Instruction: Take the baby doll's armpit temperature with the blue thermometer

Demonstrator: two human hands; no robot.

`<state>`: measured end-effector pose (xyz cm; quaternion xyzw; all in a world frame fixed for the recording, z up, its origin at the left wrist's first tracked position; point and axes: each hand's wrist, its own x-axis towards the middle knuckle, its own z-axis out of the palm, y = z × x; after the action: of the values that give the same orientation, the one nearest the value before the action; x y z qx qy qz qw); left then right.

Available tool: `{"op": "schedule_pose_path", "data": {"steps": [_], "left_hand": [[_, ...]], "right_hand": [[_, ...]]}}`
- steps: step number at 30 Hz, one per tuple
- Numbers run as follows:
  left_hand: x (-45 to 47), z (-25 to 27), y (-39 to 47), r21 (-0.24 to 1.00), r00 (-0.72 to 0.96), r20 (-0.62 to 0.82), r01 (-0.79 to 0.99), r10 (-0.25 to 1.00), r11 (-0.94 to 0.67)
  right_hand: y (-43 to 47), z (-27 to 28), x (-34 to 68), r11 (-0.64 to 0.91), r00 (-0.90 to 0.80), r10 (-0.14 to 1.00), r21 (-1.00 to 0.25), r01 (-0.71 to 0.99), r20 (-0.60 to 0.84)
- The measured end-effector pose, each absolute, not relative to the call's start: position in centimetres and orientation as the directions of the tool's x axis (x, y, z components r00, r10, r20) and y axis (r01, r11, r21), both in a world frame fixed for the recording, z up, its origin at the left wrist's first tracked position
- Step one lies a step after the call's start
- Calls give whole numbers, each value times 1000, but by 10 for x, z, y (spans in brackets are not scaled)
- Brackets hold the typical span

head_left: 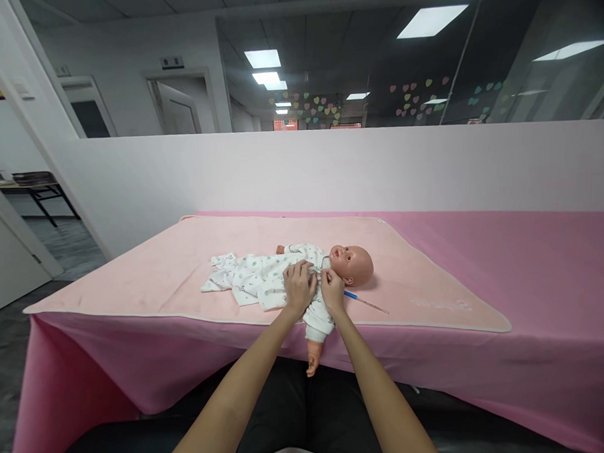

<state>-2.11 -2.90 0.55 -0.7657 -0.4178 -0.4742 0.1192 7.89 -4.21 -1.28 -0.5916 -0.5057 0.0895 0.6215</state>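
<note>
Doll (330, 268) lies on its back on a pale pink mat (180, 274) near the front edge of the table (554, 277), one arm hanging over that edge. Its long axis runs left to right: gown and legs to the left, bare head to the right, face up. Open mat lies left and behind it; a low wall borders the table's far side. Left hand (298, 286) rests curled on the gown at the chest. Right hand (332, 289) pinches the gown at the collar. A thin blue-tipped stick (366, 301) lies just right of the hands.
</note>
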Motion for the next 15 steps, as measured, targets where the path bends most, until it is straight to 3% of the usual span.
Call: {"op": "schedule_pose_path", "data": {"steps": [15], "left_hand": [[-22, 6, -31, 198, 228, 803, 770, 551, -607]], "right_hand": [[-40, -15, 79, 299, 472, 700, -820, 487, 536]]}}
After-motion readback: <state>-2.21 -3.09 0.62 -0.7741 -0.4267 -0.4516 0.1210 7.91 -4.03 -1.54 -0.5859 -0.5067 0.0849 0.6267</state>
